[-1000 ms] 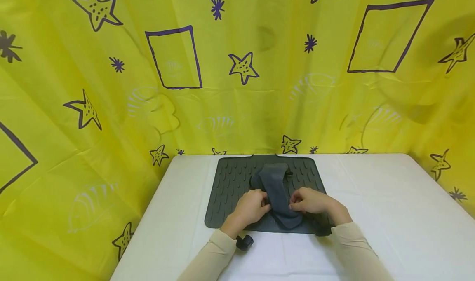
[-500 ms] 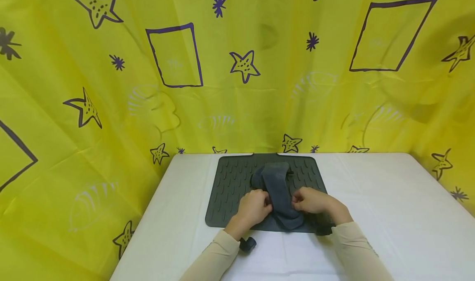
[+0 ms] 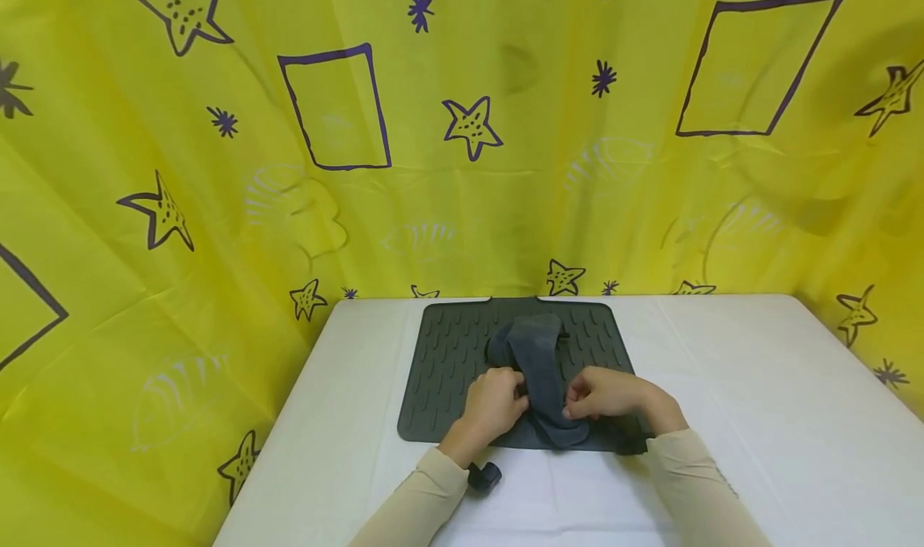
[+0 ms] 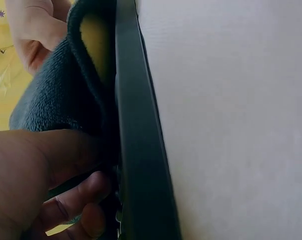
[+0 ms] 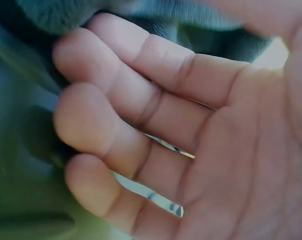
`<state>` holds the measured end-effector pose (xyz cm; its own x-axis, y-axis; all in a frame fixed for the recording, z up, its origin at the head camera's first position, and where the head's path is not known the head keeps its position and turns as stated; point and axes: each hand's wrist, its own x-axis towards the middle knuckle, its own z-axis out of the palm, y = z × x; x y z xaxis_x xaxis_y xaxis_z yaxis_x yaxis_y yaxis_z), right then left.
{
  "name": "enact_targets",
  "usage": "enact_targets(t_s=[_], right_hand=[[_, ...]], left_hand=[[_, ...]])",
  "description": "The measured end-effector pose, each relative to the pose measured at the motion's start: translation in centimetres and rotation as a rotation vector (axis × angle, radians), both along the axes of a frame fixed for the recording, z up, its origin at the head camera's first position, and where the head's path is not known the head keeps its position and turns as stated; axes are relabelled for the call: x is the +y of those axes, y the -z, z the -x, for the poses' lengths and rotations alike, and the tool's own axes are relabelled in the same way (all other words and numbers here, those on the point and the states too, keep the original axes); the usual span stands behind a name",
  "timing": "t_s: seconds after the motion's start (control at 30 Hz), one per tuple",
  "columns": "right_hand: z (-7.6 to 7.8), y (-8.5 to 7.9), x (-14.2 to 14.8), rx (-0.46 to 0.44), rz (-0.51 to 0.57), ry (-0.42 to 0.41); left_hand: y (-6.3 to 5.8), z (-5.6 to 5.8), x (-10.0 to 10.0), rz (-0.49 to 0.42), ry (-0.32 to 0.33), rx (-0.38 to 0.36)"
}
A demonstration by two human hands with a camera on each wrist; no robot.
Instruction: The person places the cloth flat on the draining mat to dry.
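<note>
A dark blue-grey fuzzy cloth (image 3: pixel 540 362) lies bunched in a long folded strip on a dark grey ridged mat (image 3: pixel 440 395). At the cloth's left edge, my left hand (image 3: pixel 492 407) grips it; in the left wrist view the thumb (image 4: pixel 66 150) presses against the fabric with curled fingers below it. My right hand (image 3: pixel 605 392) pinches the cloth's right edge near its front end. In the right wrist view the fingers (image 5: pixel 86 120) curl just under the fuzzy fabric, while the pinch itself is partly cut off. A small dark piece (image 3: pixel 564 336) shows beside the cloth's far end, its kind unclear.
The mat lies on a white-covered table (image 3: pixel 722 370). A yellow patterned curtain (image 3: pixel 462 194) hangs behind the table and along its sides. Black wrist cameras (image 3: pixel 484 477) sit below my wrists.
The hands stay at the cloth's edges with only slight shifts. My right hand's fingertips have moved a little along the right edge; the cloth hardly differs.
</note>
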<state>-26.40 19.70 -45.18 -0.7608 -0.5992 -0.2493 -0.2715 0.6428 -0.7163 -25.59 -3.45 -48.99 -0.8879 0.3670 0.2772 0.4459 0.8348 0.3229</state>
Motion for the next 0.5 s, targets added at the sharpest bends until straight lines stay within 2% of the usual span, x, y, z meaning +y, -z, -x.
enact_targets(t_s=[0.1, 0.17, 0.37, 0.5], right_hand=[[0.1, 0.2, -0.2, 0.038, 0.010, -0.019], [0.2, 0.2, -0.2, 0.054, 0.013, 0.003], [0.2, -0.3, 0.4, 0.088, 0.031, 0.170], [0.4, -0.5, 0.6, 0.092, 0.064, 0.212]], left_hand=[[-0.2, 0.0, -0.1, -0.002, -0.005, -0.002], [-0.5, 0.0, -0.2, -0.012, -0.008, -0.013], [-1.7, 0.5, -1.3, -0.085, -0.012, -0.053], [-2.4, 0.9, -2.3, -0.131, -0.019, -0.078]])
